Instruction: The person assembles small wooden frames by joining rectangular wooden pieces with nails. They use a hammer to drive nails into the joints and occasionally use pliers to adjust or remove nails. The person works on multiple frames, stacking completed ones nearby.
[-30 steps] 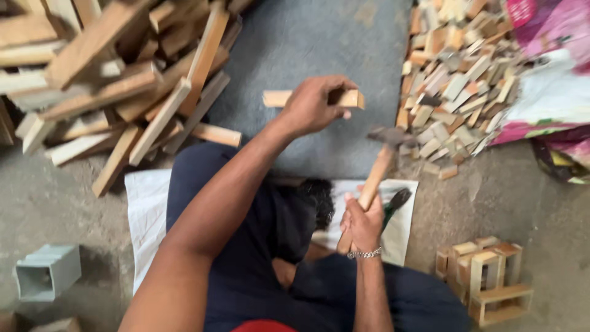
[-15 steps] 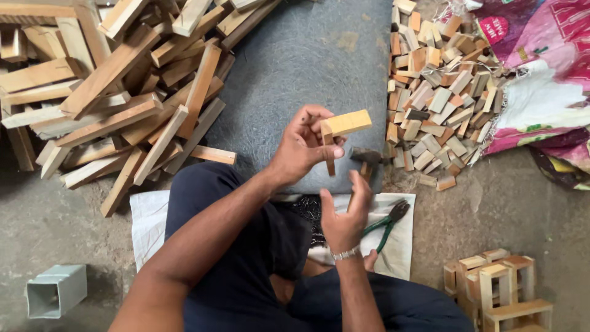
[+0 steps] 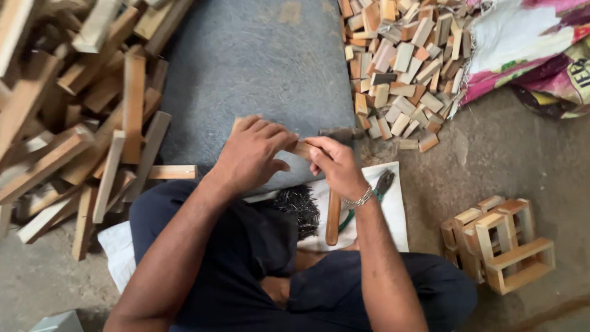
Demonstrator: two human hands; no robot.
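Concrete floor (image 3: 510, 166) carries a white cloth (image 3: 393, 215) with a heap of small dark nails (image 3: 301, 209) and a wooden-handled hammer (image 3: 333, 215). Just beyond, left hand (image 3: 252, 154) and right hand (image 3: 335, 166) both pinch a short pale wooden block (image 3: 302, 149) between them, over the grey stone slab (image 3: 258, 67). It looks light, stiff, best held by its ends.

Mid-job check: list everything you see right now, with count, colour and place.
Wood block: one, tan, between both hands.
Hammer: one, wooden handle, on the white sheet.
Pliers: one, green handles, on the sheet.
Nails: dark pile, by the knee.
Long slats: many, tan, heaped left.
Short blocks: many, tan, heaped upper right.
Frames: a few, pale wood, lower right.
Mat: one, grey, centre.
Sacks: pink-white, far right.
Left hand: on the block.
Right hand: on the block.
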